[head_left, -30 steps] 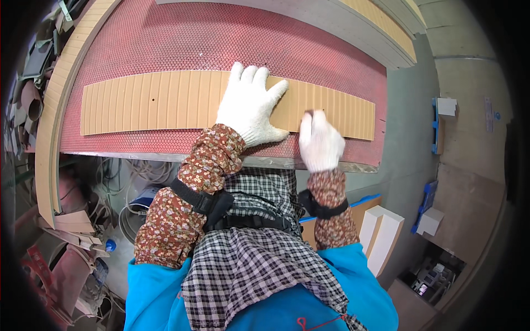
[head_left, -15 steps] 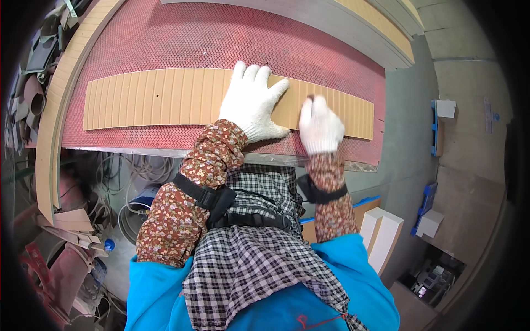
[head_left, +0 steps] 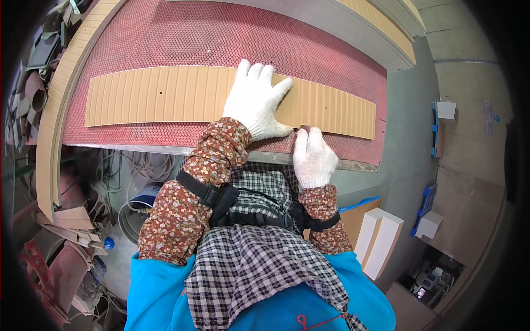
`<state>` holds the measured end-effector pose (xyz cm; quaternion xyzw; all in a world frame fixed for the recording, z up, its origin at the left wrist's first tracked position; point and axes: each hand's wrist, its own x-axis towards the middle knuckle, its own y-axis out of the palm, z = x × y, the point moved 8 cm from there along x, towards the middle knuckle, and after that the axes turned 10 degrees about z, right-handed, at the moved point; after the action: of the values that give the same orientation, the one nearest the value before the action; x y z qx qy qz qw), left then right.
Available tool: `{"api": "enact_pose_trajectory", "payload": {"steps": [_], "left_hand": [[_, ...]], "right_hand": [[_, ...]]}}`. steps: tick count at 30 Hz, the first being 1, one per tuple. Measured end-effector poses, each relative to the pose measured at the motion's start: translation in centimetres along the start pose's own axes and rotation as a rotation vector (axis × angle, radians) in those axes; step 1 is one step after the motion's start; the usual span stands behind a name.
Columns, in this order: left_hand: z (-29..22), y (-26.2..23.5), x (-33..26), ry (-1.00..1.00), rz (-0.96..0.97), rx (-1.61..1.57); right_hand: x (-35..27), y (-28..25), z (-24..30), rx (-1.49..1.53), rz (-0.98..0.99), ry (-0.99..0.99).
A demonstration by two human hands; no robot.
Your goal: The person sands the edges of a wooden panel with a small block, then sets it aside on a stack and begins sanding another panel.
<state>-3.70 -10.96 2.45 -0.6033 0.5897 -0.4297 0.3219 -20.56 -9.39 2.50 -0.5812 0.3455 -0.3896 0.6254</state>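
Note:
A long tan grooved board (head_left: 143, 96) with two small dark holes lies crosswise on the red mesh-covered bench. My left hand (head_left: 255, 102), in a white knit glove, rests flat on its middle, fingers spread. Just to the right, at the board's near edge, my gloved right hand (head_left: 314, 159) is closed in a pinch. A small brown piece (head_left: 305, 128) sticks out from its fingertips; most of it is hidden, so its kind does not show.
Along the left of the red bench top (head_left: 182, 38) stand long tan strips (head_left: 52, 138). More pale boards (head_left: 353, 27) lie at the far right. Offcuts (head_left: 36, 91) are heaped to the left. A bucket (head_left: 141, 201) stands below, and white pieces (head_left: 378, 237) lie lower right.
My right hand has drawn back toward me from the board's face to its near edge, uncovering a second hole. My left hand keeps its place on the board.

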Motion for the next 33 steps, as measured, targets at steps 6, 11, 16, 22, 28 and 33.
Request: {"api": "enact_pose_trajectory", "payload": {"steps": [6,11,16,22,28,33], "left_hand": [[0.1,0.0,0.0,-0.015,0.033,0.005],[0.1,-0.2,-0.1,-0.018,0.007,0.008],[0.1,0.1,0.1,-0.010,0.027,0.017],[0.2,0.1,0.1,0.000,0.012,-0.019],[0.2,0.0,-0.1,-0.022,0.040,-0.021],[0.1,0.0,0.0,-0.002,0.004,-0.012]], "right_hand": [[0.5,-0.4,0.7,-0.023,0.001,-0.053],[5.0,-0.4,0.5,0.058,0.045,-0.042],[13.1,1.1,-0.3,-0.093,0.269,0.073],[13.2,1.1,-0.3,-0.081,0.282,0.145],[2.8,-0.1,0.6,0.028,-0.044,-0.008],[0.6,0.1,0.4,-0.014,-0.048,-0.008]]}}
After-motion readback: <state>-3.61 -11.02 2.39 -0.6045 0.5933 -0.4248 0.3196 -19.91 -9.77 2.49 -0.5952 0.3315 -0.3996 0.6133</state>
